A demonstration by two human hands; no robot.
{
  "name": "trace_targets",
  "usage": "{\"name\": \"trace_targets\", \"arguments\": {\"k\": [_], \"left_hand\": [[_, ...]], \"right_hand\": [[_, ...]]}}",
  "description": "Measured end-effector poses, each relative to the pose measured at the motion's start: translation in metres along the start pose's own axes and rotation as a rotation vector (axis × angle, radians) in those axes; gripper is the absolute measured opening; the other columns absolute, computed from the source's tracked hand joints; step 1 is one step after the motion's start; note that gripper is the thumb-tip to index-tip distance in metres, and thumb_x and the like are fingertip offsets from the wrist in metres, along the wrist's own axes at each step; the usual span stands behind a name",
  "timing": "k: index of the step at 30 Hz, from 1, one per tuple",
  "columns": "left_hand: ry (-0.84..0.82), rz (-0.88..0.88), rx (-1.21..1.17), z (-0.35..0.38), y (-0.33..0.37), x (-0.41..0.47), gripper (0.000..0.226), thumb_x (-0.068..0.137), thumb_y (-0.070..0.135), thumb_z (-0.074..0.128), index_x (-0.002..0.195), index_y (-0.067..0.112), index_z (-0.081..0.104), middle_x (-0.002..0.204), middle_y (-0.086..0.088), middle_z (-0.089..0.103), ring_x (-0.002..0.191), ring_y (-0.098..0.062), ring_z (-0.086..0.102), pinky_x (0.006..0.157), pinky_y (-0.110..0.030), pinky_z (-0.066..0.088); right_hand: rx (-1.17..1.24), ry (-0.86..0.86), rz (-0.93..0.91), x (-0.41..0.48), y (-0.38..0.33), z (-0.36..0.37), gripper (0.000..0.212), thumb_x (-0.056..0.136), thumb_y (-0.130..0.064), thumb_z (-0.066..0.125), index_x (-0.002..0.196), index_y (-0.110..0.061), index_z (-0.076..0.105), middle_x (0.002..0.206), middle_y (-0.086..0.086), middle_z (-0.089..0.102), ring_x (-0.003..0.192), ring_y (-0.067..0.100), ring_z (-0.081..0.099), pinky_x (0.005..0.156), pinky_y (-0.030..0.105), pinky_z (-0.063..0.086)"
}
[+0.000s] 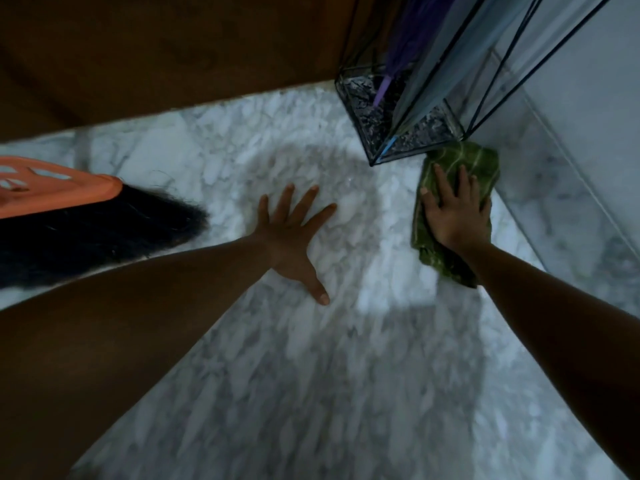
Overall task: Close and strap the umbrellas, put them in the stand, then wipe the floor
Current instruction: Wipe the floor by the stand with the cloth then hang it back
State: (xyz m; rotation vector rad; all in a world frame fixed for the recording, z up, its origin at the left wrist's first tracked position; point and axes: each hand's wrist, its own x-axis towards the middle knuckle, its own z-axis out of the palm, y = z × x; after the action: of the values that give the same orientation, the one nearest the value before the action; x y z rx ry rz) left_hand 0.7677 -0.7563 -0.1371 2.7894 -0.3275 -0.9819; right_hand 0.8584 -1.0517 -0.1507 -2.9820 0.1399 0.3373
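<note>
Right grip flat atop green cloth, beside stand.

Glossy marble floor, terry cloth, wire stand.

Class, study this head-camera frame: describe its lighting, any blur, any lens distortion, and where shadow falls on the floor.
Head view: dim, bluish light; soft blur throughout, heaviest on the marble floor near the bottom edge; wide-angle stretch makes both forearms balloon toward the edges and tilts the umbrella stand; a dark shadow ring surrounds the left hand; the right hand on the green cloth stays fairly readable.
</note>
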Motion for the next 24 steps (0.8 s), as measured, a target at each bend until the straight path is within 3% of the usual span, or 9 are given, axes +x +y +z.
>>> {"name": "trace_targets", "arguments": {"k": [8, 12, 15, 19, 24], "left_hand": [[0.134, 0.055, -0.002, 0.004, 0.0, -0.012, 0.152, 0.036, 0.094, 0.065, 0.152, 0.044, -0.019, 0.16, 0.003, -0.034, 0.146, -0.031, -0.034, 0.118, -0.061, -0.012], [0.164, 0.292, 0.113, 0.007, 0.011, -0.023, 0.132, 0.05, 0.086, 0.069, 0.156, 0.043, 0.004, 0.167, 0.004, -0.011, 0.152, -0.027, -0.016, 0.121, -0.058, -0.003], [0.115, 0.336, 0.164, -0.001, 0.023, -0.028, 0.124, 0.053, 0.079, 0.075, 0.155, 0.042, 0.016, 0.167, 0.005, -0.001, 0.153, -0.025, -0.006, 0.121, -0.058, 0.006], [0.073, 0.329, 0.19, -0.016, 0.028, -0.027, 0.121, 0.054, 0.073, 0.08, 0.154, 0.04, 0.02, 0.166, 0.004, 0.004, 0.152, -0.025, -0.001, 0.12, -0.053, 0.019], [0.084, 0.357, 0.179, -0.009, 0.018, -0.027, 0.119, 0.057, 0.08, 0.073, 0.155, 0.043, 0.017, 0.167, 0.009, 0.0, 0.152, -0.02, -0.005, 0.122, -0.048, 0.012]], "right_hand": [[0.001, -0.088, 0.066, -0.005, 0.011, -0.007, 0.063, 0.098, -0.07, 0.017, 0.156, -0.051, 0.002, 0.17, 0.0, -0.007, 0.156, 0.025, -0.006, 0.122, 0.056, 0.0], [0.015, -0.067, 0.149, -0.047, 0.027, -0.001, 0.064, 0.099, -0.068, 0.019, 0.157, -0.049, 0.001, 0.17, 0.001, -0.004, 0.156, 0.027, -0.003, 0.122, 0.057, 0.002], [-0.026, -0.087, 0.155, -0.077, 0.034, -0.001, 0.064, 0.099, -0.067, 0.02, 0.157, -0.048, 0.001, 0.17, 0.003, -0.003, 0.156, 0.028, -0.001, 0.121, 0.058, 0.006], [-0.087, -0.153, 0.086, -0.113, 0.03, 0.002, 0.066, 0.098, -0.068, 0.02, 0.156, -0.05, -0.004, 0.17, 0.002, -0.008, 0.156, 0.029, -0.003, 0.122, 0.058, 0.008], [-0.17, -0.238, -0.161, -0.151, -0.002, 0.008, 0.067, 0.097, -0.069, 0.018, 0.154, -0.052, -0.014, 0.168, -0.001, -0.018, 0.155, 0.027, -0.011, 0.122, 0.059, 0.005]]}}
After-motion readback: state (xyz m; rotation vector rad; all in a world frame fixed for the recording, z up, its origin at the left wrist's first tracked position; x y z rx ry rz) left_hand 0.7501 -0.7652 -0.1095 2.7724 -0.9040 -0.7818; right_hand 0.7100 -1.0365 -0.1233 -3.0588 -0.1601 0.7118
